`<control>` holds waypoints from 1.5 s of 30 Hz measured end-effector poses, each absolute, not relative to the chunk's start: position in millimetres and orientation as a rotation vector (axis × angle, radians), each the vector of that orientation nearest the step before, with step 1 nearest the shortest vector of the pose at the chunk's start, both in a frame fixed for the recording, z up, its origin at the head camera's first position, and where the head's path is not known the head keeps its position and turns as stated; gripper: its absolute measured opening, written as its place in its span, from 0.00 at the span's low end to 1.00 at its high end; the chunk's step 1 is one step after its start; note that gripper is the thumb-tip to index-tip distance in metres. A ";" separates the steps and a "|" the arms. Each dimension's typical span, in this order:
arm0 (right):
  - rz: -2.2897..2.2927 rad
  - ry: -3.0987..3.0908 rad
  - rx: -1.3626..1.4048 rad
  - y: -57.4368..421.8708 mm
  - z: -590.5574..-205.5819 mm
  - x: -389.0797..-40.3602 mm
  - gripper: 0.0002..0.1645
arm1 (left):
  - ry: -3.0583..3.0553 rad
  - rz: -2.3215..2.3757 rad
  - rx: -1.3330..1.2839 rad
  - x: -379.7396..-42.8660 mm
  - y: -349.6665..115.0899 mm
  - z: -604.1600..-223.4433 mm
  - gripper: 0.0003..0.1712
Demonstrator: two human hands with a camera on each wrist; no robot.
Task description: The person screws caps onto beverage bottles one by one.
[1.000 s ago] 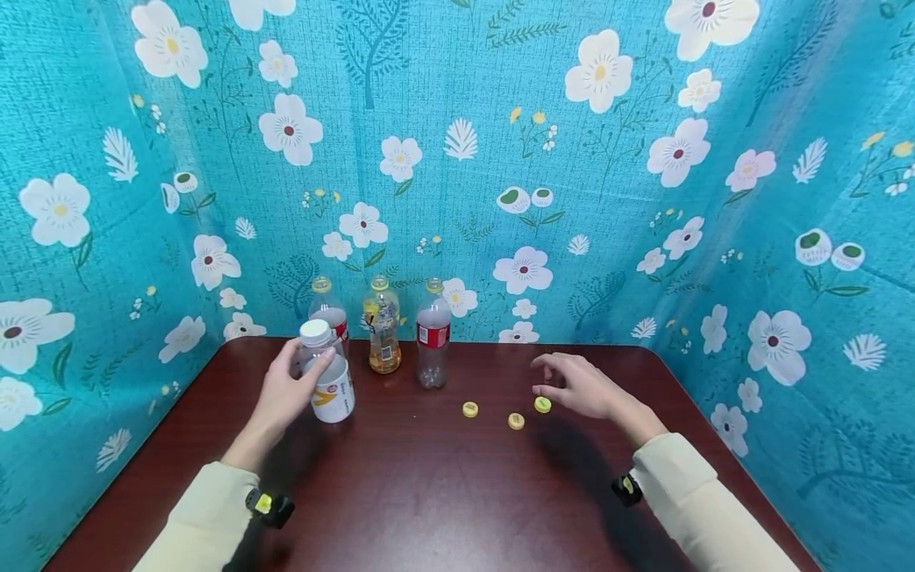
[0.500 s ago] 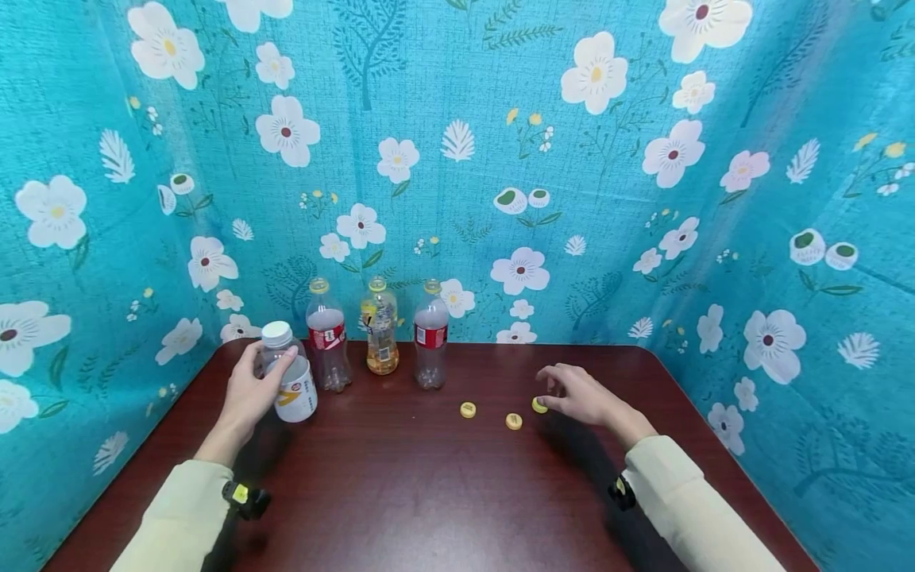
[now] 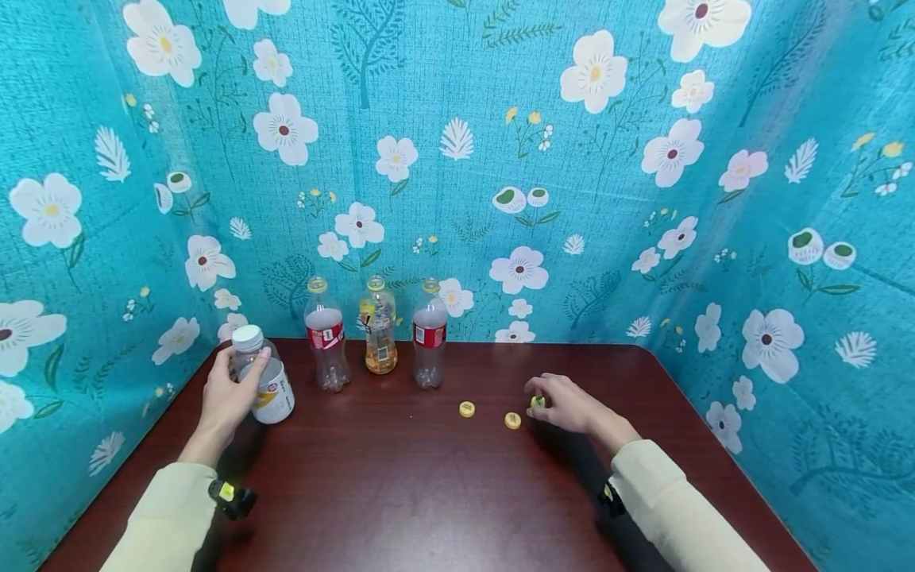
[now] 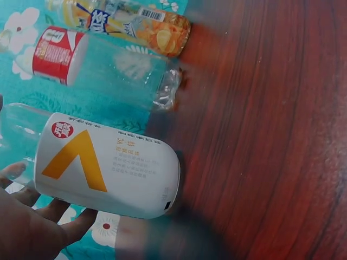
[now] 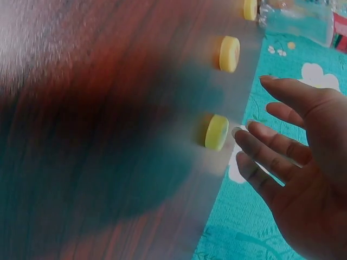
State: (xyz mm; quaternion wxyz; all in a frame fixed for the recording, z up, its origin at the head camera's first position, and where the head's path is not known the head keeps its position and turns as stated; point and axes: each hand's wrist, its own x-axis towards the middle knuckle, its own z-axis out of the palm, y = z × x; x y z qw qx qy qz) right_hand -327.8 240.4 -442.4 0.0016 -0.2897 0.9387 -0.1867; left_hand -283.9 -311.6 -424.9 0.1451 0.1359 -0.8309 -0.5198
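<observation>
My left hand (image 3: pixel 223 403) grips a plastic bottle (image 3: pixel 273 397) with a white cap, clear shoulder and white label, at the table's left side. In the left wrist view the label of this bottle (image 4: pixel 130 173) shows an orange chevron, and the fingers lie along its side. My right hand (image 3: pixel 572 407) hovers low over a yellow-green bottle cap (image 3: pixel 538 403). In the right wrist view, that cap (image 5: pixel 217 132) lies just off the fingertips of the right hand (image 5: pixel 303 157), whose fingers are relaxed and hold nothing.
Two more yellow caps (image 3: pixel 512 421), (image 3: pixel 467 409) lie left of the right hand. Behind stand two uncapped clear bottles with red labels, one left (image 3: pixel 327 342) and one right (image 3: pixel 429 338), with a yellow-labelled bottle (image 3: pixel 381 326) between them. A flowered curtain (image 3: pixel 457 199) encloses the table (image 3: pixel 429 492).
My left hand has moved the white-capped bottle left, away from the red-labelled bottle it overlapped. My right hand has come down and slightly left over the yellow-green cap.
</observation>
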 end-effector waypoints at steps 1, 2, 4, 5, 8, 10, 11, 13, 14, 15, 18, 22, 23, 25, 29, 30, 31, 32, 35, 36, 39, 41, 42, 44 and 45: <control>-0.577 2.941 -0.914 238.2 -443.0 -327.7 0.18 | -2.387 -1.496 0.397 -284.0 -312.8 -424.8 0.52; -0.569 2.935 -0.910 235.8 -443.4 -327.4 0.19 | -2.384 -1.495 0.402 -284.1 -313.8 -424.6 0.51; -0.556 2.918 -0.894 231.0 -444.0 -326.4 0.19 | -2.385 -1.497 0.408 -284.0 -315.3 -423.7 0.51; -0.554 2.906 -0.882 228.5 -444.2 -325.8 0.20 | -2.389 -1.500 0.410 -283.9 -316.0 -423.0 0.51; -0.550 2.869 -0.846 221.8 -445.2 -323.7 0.21 | -2.405 -1.502 0.422 -283.5 -316.1 -420.9 0.52; -0.543 2.849 -0.858 217.7 -446.7 -322.7 0.21 | -2.419 -1.495 0.429 -283.4 -315.2 -419.8 0.52; -0.537 2.843 -0.859 215.8 -447.6 -322.2 0.21 | -2.424 -1.487 0.432 -283.4 -314.2 -419.5 0.53; -0.526 2.841 -0.868 211.8 -449.4 -321.4 0.20 | -2.436 -1.473 0.433 -283.7 -311.6 -419.5 0.53; -0.519 2.845 -0.866 209.9 -450.3 -321.3 0.19 | -2.441 -1.466 0.430 -283.8 -310.5 -419.6 0.53; -0.518 2.849 -0.855 207.9 -451.4 -321.4 0.18 | -2.445 -1.461 0.426 -283.9 -309.5 -419.9 0.53; -0.506 2.857 -0.823 203.5 -454.4 -322.2 0.17 | -2.451 -1.458 0.418 -283.7 -307.5 -421.2 0.53; -0.466 2.862 -0.888 202.3 -458.3 -323.3 0.14 | -2.452 -1.451 0.419 -282.7 -307.1 -421.7 0.53; -0.460 2.862 -0.913 202.4 -458.7 -323.3 0.14 | -2.451 -1.444 0.417 -282.4 -307.0 -421.3 0.54; -0.445 2.867 -0.959 202.6 -459.4 -323.4 0.12 | -2.441 -1.430 0.411 -281.4 -306.9 -419.4 0.54; -0.430 2.877 -0.982 202.1 -459.2 -323.8 0.11 | -2.378 -1.363 0.372 -276.7 -307.4 -411.6 0.52; -0.430 2.879 -0.979 201.8 -458.9 -323.8 0.11 | -2.352 -1.341 0.358 -275.2 -307.3 -408.8 0.51; -0.430 2.881 -0.975 201.2 -458.6 -323.6 0.11 | -2.326 -1.309 0.343 -273.5 -307.0 -406.1 0.50; -0.431 2.882 -0.975 200.8 -458.4 -323.5 0.11 | -2.308 -1.265 0.328 -271.4 -306.2 -403.2 0.49; -0.440 2.883 -0.954 199.4 -457.6 -322.4 0.10 | -2.249 -1.102 0.278 -264.7 -300.3 -393.7 0.46; -0.444 2.886 -0.948 199.2 -457.5 -321.9 0.08 | -2.226 -1.050 0.257 -262.5 -297.1 -390.5 0.46; -0.445 2.900 -0.921 199.0 -457.0 -320.5 0.05 | -2.177 -0.914 0.180 -256.6 -284.8 -382.1 0.45; -0.444 2.908 -0.911 199.1 -456.3 -319.8 0.05 | -2.153 -0.875 0.121 -254.3 -275.7 -377.6 0.45; -0.442 2.909 -0.899 198.8 -455.9 -319.6 0.06 | -2.148 -0.866 0.093 -253.7 -271.1 -375.9 0.44; -0.435 2.901 -0.881 198.3 -455.2 -319.7 0.06 | -2.148 -0.861 0.044 -253.0 -262.2 -373.8 0.43; -0.436 2.894 -0.872 197.7 -454.9 -320.0 0.07 | -2.149 -0.861 0.025 -253.0 -257.8 -373.1 0.43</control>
